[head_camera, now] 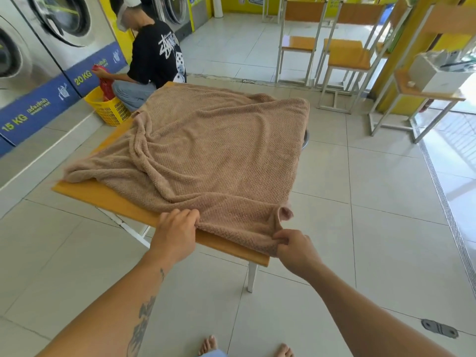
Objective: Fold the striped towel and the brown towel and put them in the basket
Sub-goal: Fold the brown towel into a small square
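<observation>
The brown towel (211, 150) lies spread and rumpled over most of the orange-topped table (103, 195). My left hand (176, 231) pinches the towel's near edge at the table's front. My right hand (296, 249) grips the towel's near right corner, which curls up just above the fingers. A grey rim (306, 139) shows below the table's far right side; I cannot tell what it belongs to. No striped towel is in view.
A person crouches past the table's far left corner beside a yellow basket (109, 109) holding red cloth. Washing machines (38, 47) line the left wall. Orange chairs (345, 57) and a side table stand at the right. My bare feet show at the bottom.
</observation>
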Action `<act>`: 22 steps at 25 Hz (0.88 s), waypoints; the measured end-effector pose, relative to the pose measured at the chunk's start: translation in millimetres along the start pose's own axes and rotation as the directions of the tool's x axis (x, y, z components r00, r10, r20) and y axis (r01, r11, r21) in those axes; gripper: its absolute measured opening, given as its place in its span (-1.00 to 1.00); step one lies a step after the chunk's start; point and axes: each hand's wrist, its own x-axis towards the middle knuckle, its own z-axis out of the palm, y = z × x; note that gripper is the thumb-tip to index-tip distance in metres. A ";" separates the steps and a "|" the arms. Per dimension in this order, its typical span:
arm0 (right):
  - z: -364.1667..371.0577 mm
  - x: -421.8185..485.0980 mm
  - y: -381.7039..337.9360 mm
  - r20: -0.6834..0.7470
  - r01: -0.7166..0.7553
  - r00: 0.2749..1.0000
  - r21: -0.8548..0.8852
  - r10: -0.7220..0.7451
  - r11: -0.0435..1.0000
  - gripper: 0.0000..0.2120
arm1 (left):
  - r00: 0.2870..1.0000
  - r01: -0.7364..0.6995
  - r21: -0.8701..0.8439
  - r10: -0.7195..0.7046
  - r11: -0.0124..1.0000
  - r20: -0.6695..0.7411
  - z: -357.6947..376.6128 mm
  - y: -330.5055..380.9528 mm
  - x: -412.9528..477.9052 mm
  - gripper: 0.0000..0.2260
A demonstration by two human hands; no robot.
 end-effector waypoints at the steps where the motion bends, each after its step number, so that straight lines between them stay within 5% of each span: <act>1: 1.3 -2.0 -2.3 0.012 -0.028 0.999 -0.113 0.030 0.993 -0.69 | 0.998 -0.021 -0.012 0.022 1.000 0.057 1.5 -1.4 -2.7 -0.83; 4: 6.7 0.1 -17.4 -0.123 -0.069 0.992 -0.387 0.022 0.920 -0.70 | 0.973 -0.012 -0.102 0.035 0.995 0.228 6.8 -9.4 -2.6 -0.70; 8: 26.8 19.7 -60.5 -0.318 -0.022 0.934 -0.510 -0.165 0.860 -0.62 | 0.999 -0.001 -0.129 0.008 0.992 0.048 12.2 -32.9 3.4 -0.70; 12: 52.9 48.2 -96.7 -0.204 0.027 0.946 -0.724 -0.252 0.689 -0.45 | 1.000 -0.028 -0.121 0.029 0.992 0.007 22.3 -62.7 9.5 -0.69; 18: 73.4 108.8 -134.8 -0.129 0.175 0.949 -0.547 -0.288 0.818 -0.68 | 0.973 0.186 -0.179 -0.207 0.966 -0.102 22.2 -113.0 12.5 -0.67; 22: 79.3 141.5 -157.8 -0.097 0.105 0.980 -0.488 -0.173 0.866 -0.72 | 0.989 0.139 -0.143 -0.146 0.980 -0.036 24.8 -147.8 23.8 -0.85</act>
